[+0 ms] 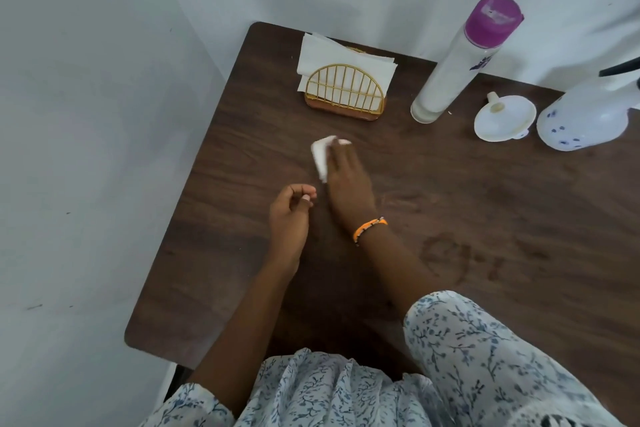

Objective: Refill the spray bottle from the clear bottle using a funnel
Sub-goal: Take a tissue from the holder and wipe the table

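A folded white tissue (320, 156) lies on the dark wooden table (485, 204), and my right hand (344, 177) presses it flat under straight fingers. My left hand (291, 215) sits just left of it, fingers loosely curled and holding nothing. At the back right stands a tall pale bottle (453, 76) with a purple cap. To its right a white funnel (504, 118) rests wide end down. The white spray bottle (585, 118), dotted with blue flowers, stands at the right edge, its black trigger partly cut off. Both hands are far from all three.
A gold wire napkin holder (344, 94) with white napkins (332, 55) stands at the back centre. Faint damp rings (446, 253) mark the table to the right of my right forearm. White walls close off the back; the table's left edge drops off.
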`<action>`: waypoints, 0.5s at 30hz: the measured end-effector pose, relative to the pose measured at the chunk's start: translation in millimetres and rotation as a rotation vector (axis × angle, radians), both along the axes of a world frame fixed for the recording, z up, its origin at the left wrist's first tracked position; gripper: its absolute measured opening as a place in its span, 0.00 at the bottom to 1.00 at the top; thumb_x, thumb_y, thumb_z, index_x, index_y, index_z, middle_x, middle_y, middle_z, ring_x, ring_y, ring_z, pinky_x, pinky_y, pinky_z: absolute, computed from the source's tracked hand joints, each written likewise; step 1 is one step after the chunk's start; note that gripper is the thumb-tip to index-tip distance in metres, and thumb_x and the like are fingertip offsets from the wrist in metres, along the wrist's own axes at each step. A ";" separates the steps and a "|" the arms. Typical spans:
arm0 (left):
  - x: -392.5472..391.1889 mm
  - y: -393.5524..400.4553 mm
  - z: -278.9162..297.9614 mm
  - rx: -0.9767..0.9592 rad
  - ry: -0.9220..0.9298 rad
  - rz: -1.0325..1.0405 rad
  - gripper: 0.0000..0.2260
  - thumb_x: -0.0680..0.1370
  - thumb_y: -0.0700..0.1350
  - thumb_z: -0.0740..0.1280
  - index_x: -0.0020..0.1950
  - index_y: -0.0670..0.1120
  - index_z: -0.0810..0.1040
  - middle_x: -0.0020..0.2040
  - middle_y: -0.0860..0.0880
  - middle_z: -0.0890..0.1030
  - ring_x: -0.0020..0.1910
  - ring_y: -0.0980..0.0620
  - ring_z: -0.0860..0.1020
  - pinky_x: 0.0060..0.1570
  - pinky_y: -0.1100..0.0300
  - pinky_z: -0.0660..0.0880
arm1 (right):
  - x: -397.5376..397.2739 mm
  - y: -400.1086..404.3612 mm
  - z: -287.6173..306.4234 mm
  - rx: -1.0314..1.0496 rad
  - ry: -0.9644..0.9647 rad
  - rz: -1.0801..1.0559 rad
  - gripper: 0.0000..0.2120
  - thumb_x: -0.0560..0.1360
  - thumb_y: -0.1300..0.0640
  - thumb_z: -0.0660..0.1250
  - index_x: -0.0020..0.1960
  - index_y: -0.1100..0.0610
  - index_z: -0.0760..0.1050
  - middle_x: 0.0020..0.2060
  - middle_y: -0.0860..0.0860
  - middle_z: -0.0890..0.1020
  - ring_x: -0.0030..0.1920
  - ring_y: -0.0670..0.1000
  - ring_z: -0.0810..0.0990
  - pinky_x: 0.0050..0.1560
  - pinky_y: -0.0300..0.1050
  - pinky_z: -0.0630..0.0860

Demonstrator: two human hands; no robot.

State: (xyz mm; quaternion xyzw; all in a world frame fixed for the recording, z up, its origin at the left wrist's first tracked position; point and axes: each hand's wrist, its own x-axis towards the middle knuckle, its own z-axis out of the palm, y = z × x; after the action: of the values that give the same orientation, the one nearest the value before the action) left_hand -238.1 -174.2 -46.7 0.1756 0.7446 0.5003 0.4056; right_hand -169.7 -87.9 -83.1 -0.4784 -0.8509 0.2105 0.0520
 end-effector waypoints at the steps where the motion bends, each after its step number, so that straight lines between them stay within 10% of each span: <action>1: -3.5 1.4 0.5 0.013 -0.002 0.017 0.13 0.77 0.33 0.59 0.41 0.50 0.76 0.41 0.53 0.79 0.40 0.62 0.76 0.41 0.74 0.72 | -6.6 -7.6 -1.9 0.011 0.028 0.142 0.25 0.74 0.60 0.51 0.69 0.65 0.66 0.67 0.63 0.70 0.68 0.63 0.68 0.61 0.55 0.73; 7: -17.5 4.8 -1.8 0.038 0.035 0.048 0.13 0.77 0.34 0.60 0.42 0.51 0.76 0.42 0.54 0.80 0.41 0.64 0.77 0.44 0.70 0.73 | 32.0 -26.5 -8.2 0.178 0.047 0.413 0.22 0.73 0.60 0.56 0.65 0.61 0.73 0.66 0.58 0.74 0.66 0.59 0.72 0.66 0.48 0.66; 15: -11.3 3.8 -6.1 0.020 0.026 0.014 0.14 0.78 0.33 0.59 0.42 0.51 0.75 0.43 0.54 0.79 0.41 0.62 0.76 0.40 0.75 0.72 | 86.3 0.3 3.6 0.091 -0.113 -0.320 0.28 0.72 0.59 0.58 0.71 0.66 0.62 0.72 0.61 0.64 0.72 0.63 0.62 0.69 0.56 0.65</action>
State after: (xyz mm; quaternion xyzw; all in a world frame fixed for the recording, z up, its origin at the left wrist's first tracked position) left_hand -249.3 -170.5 -52.7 0.1808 0.7459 0.5084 0.3905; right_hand -83.4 -87.6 -79.5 -0.6160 -0.7741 0.1335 0.0587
